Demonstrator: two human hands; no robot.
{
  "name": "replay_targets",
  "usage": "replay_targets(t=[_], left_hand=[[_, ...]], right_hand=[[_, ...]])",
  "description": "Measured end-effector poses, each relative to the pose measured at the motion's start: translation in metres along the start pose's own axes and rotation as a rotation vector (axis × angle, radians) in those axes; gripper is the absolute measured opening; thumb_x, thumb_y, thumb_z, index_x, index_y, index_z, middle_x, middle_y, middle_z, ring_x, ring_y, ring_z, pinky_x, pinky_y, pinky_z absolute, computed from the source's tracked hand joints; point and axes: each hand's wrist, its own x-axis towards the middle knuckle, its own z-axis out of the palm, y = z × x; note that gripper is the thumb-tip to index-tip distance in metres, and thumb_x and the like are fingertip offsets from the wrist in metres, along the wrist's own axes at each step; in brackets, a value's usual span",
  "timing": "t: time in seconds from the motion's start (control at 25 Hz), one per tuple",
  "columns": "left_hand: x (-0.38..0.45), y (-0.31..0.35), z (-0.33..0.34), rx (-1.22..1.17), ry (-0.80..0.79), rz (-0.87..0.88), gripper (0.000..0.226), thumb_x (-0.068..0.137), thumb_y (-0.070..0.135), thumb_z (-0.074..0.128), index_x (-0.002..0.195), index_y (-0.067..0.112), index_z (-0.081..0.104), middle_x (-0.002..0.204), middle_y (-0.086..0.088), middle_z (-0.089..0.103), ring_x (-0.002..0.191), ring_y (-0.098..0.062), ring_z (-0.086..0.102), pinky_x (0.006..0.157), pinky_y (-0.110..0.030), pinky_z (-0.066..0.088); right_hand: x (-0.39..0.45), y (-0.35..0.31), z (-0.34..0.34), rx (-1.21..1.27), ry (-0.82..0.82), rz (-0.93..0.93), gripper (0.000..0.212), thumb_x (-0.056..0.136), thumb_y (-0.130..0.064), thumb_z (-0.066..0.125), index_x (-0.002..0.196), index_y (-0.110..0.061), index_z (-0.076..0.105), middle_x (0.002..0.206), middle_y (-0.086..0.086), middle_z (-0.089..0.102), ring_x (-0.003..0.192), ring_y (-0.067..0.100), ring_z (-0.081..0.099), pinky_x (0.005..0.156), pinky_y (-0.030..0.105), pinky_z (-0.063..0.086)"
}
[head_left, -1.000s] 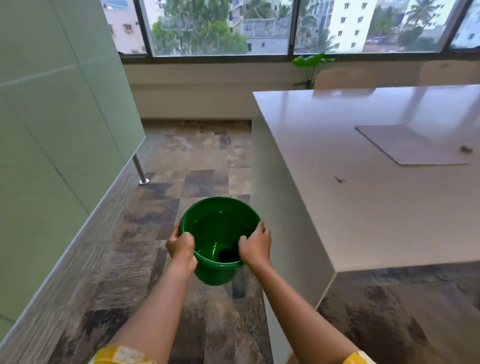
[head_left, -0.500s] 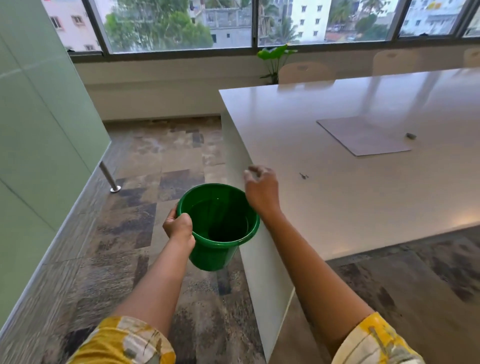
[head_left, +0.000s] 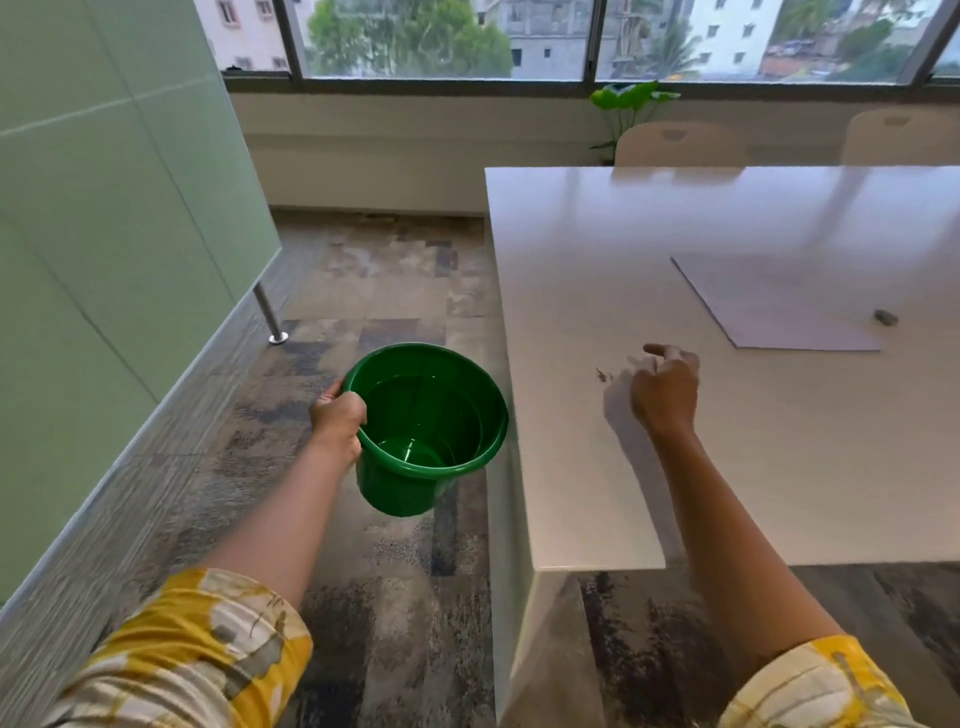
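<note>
From the head camera I see a lane of patterned grey-brown carpet floor (head_left: 395, 291). It runs between the pale green glass partition (head_left: 114, 218) on the left and the near-left edge of the glossy white rectangular table (head_left: 779, 467) on the right. A slim metal post (head_left: 269, 318) stands on the floor at the partition's foot, well ahead of the bucket. The lane is open as far as the wall under the window. The table's near corner juts toward me between my two arms, and its left side panel drops straight to the floor.

My left hand (head_left: 337, 418) grips the left rim of the round green plastic bucket (head_left: 426, 415), fingers curled over the lip. It holds the bucket up above the floor, tilted a little toward me. The bucket's right rim sits just beside the table's left edge; I cannot tell whether they touch.

My right hand (head_left: 665, 395) is over the tabletop, well apart from the bucket. Its fingers are loosely curled with the forefinger stretched forward, and I see nothing held in it. A small dark scrap (head_left: 601, 374) lies on the table just left of that hand. Farther back a flat pale rectangular mat (head_left: 769, 306) lies on the table, with a small grey lump (head_left: 885, 317) at its right edge.
</note>
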Motion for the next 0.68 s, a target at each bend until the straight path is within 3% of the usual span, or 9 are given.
replay_targets(t=[0.12,0.24,0.32,0.4,0.68], left_hand=[[0.0,0.006,0.001,0.034,-0.004,-0.024,0.072,0.064,-0.023,0.027,0.101,0.021,0.07,0.088,-0.007,0.064,0.092,-0.033,0.06,0.071,-0.044,0.055],[-0.006,0.01,0.001,0.049,-0.02,-0.004,0.079,0.063,-0.022,0.028,0.113,0.021,0.07,0.091,-0.006,0.065,0.087,-0.029,0.061,0.062,-0.037,0.055],[-0.009,0.014,0.003,0.058,-0.036,0.014,0.075,0.063,-0.022,0.028,0.107,0.022,0.071,0.091,-0.005,0.066,0.087,-0.028,0.061,0.067,-0.04,0.057],[-0.009,0.016,0.004,0.058,-0.044,0.018,0.072,0.063,-0.022,0.028,0.098,0.024,0.071,0.092,-0.006,0.066,0.089,-0.029,0.06,0.075,-0.046,0.056],[-0.006,0.016,0.002,0.035,-0.103,-0.012,0.071,0.064,-0.023,0.027,0.098,0.022,0.07,0.101,-0.009,0.065,0.107,-0.036,0.06,0.089,-0.055,0.055]], right_hand=[[0.014,0.012,0.001,-0.186,-0.101,-0.018,0.036,0.1,-0.014,0.044,0.13,0.002,0.053,0.141,0.019,0.044,0.128,0.031,0.043,0.105,0.026,0.031],[0.013,0.016,0.008,-0.521,-0.259,-0.018,0.076,0.103,-0.051,0.029,0.15,0.009,0.022,0.159,0.026,0.017,0.15,0.034,0.012,0.122,0.04,0.008],[0.011,0.011,0.018,-0.638,-0.34,-0.016,0.097,0.096,-0.069,0.017,0.154,0.008,0.004,0.163,0.024,-0.001,0.152,0.031,-0.004,0.123,0.041,-0.003],[0.009,0.001,0.031,-0.684,-0.406,-0.074,0.106,0.09,-0.077,0.011,0.154,0.007,-0.002,0.163,0.022,-0.006,0.152,0.03,-0.008,0.123,0.04,-0.005],[-0.026,-0.033,0.084,-0.683,-0.497,-0.203,0.107,0.086,-0.08,0.0,0.154,0.003,-0.005,0.163,0.02,-0.009,0.152,0.028,-0.007,0.124,0.037,-0.003]])
